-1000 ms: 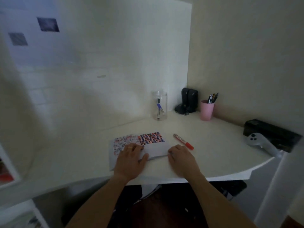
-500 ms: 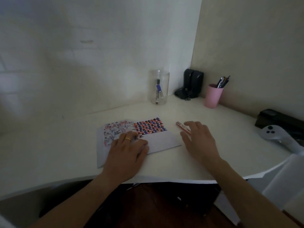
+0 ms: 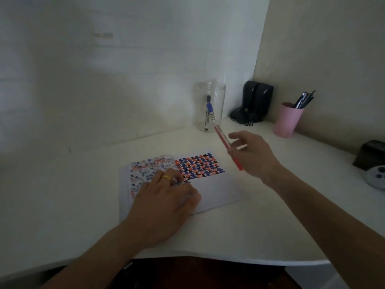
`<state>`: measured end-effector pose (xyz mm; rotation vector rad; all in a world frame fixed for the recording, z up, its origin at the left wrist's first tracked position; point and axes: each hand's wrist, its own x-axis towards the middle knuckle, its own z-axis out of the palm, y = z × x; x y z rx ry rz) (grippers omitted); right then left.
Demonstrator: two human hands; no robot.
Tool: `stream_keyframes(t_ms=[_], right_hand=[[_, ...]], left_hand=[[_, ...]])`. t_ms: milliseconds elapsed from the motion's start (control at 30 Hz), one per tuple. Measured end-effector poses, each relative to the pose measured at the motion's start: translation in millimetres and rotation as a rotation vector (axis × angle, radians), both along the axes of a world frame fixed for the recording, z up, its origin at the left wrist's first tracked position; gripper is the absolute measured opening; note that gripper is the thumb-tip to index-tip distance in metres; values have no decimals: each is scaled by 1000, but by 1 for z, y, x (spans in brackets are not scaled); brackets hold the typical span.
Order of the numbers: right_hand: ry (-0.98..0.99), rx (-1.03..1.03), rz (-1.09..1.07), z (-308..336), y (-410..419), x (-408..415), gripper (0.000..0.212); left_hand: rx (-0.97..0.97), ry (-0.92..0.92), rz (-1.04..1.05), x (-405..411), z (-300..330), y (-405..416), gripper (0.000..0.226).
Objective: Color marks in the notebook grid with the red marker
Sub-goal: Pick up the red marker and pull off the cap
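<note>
An open notebook (image 3: 218, 190) lies on the white desk (image 3: 229, 232). The upper part of its right page holds a grid of red, blue and black marks (image 3: 201, 165); the left page shows fainter marks. My left hand (image 3: 166, 201) lies flat on the notebook's left half, fingers together, a yellow ring on one finger. My right hand (image 3: 250, 155) is lifted just right of the notebook and grips the red marker (image 3: 228, 147), which slants from upper left to lower right. The marker's cap state is too blurred to tell.
A clear jar (image 3: 211, 106) with a blue marker stands at the back by the wall. Right of it are a black device (image 3: 255, 101) with cables and a pink cup (image 3: 287, 119) of pens. A black box (image 3: 370, 153) and a white controller (image 3: 375, 176) sit at the right edge.
My right hand moved from the notebook's right edge to the red marker on the desk and lifted it. My left hand stayed on the notebook. The view tilted down.
</note>
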<state>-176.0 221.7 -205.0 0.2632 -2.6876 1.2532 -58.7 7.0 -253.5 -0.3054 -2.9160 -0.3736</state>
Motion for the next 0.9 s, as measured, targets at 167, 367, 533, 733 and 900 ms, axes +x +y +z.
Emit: stream_keyframes(t_ms=[167,367,533,733,900], right_hand=[[-451,-702,280,4,-40,-9,35],[-561,-845,277,-29,-62,-34,35],[-487,-787,351,-46,-59,-42,30],[-398,-870,391,-46,-61,-35,3],[-290,-897,421,-41,-64,-24,4]], left_hand=[[98,-218,-181,-48,33,-27,37],[262,102,-61,-115,29,-54,19],[267,321,-95,-121,4,-53,38],[84,427,-229,-105,4,-47,45],[53,496,-249,-108,6,-48,32]])
